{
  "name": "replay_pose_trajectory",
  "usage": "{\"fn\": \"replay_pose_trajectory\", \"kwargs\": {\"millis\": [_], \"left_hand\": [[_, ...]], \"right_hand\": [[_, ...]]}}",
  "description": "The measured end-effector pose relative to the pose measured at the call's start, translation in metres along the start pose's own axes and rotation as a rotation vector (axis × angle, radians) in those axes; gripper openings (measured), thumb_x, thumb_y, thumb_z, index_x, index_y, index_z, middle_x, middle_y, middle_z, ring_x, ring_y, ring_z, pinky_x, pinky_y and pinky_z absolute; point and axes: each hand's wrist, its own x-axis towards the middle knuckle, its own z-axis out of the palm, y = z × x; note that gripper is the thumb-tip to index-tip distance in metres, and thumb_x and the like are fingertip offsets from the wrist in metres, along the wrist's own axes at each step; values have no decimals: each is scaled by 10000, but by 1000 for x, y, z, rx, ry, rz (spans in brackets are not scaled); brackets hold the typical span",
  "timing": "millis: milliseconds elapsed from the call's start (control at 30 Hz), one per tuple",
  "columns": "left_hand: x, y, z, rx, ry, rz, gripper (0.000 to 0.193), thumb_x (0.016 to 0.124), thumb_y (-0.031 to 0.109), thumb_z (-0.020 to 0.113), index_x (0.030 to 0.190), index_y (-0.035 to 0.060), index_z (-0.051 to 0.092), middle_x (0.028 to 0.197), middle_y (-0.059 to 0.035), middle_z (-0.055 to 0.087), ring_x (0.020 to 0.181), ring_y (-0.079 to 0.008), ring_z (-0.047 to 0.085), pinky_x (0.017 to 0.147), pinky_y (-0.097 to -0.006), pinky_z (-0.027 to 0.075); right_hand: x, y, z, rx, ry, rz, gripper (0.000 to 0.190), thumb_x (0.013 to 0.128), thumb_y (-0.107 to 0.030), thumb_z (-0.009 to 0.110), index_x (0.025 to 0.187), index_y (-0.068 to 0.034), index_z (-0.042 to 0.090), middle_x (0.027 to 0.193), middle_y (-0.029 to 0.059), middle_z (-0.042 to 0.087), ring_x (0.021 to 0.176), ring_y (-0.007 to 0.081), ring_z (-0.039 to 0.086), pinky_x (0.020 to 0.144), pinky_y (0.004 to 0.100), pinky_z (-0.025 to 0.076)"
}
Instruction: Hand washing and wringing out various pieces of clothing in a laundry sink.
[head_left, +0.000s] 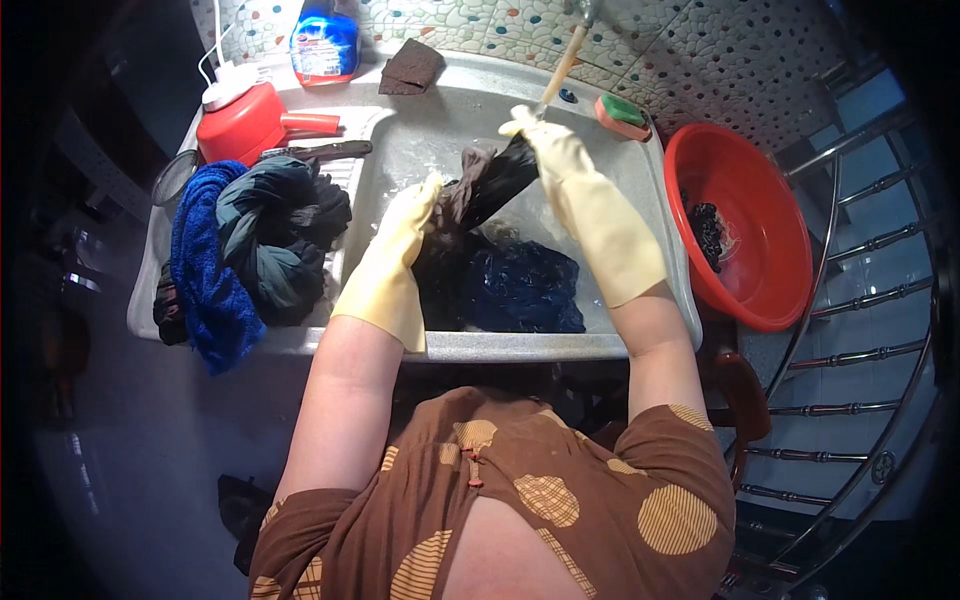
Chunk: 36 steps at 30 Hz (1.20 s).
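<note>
A wet black garment (501, 185) is stretched at a slant between my hands above the sink basin (397, 150). My right hand (546, 142), in a pale yellow rubber glove, grips its upper end just below the mouth of a tap hose (564, 66). My left hand (417, 206), gloved alike, is at the lower end, where a brownish-grey part (471, 174) bunches up; its fingertips are partly hidden. Dark blue wet cloth (525, 289) lies in the basin near the front rim. More black fabric hangs beneath my left hand.
On the left drainboard sit a twisted grey-green cloth (262, 232), a blue towel (206, 262) over the edge, a brush (319, 150) and a red dipper (244, 124). Behind stand a blue bottle (325, 49), a brown scouring pad (412, 67) and a sponge (622, 116). A red tub (765, 247) is at right.
</note>
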Motion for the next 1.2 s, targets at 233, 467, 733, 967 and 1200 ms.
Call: {"fn": "replay_pose_trajectory", "kwargs": {"millis": [233,467,733,967,1200], "left_hand": [[8,-15,-19,711,-166,-124,430,809,366,693,986,-26,681,964,-104,681,912,-180,603,842,-321,431],[11,-5,-17,1318,70,-278,324,782,286,616,1027,97,710,1025,-106,699,1007,-282,656,937,-491,424],[1,2,-6,1145,280,-163,374,795,355,610,971,37,698,991,-190,684,951,-322,665,830,-383,494],[-30,25,23,1197,393,282,726,741,591,665,1019,-79,633,1054,-270,633,969,-349,642,846,-406,482],[-20,12,51,1574,15,15,454,746,387,692,970,-8,689,913,-214,681,898,-324,674,796,-386,521]], "right_hand": [[-2,-27,-59,599,381,142,339,853,-391,660,887,-67,755,1172,63,636,1075,164,511,971,282,345],[-29,-24,-100,835,622,47,347,893,-320,602,948,10,693,913,128,675,836,202,617,753,315,485],[-55,37,-95,-107,654,378,414,744,-387,653,930,-24,722,918,131,695,850,216,631,823,350,456],[-74,47,-55,-670,96,392,609,822,-393,620,1302,-36,508,1270,195,568,1184,348,539,989,419,426],[-72,92,-42,-538,-59,224,555,798,-386,632,1222,-33,570,1237,199,584,1164,321,554,978,408,422]]}}
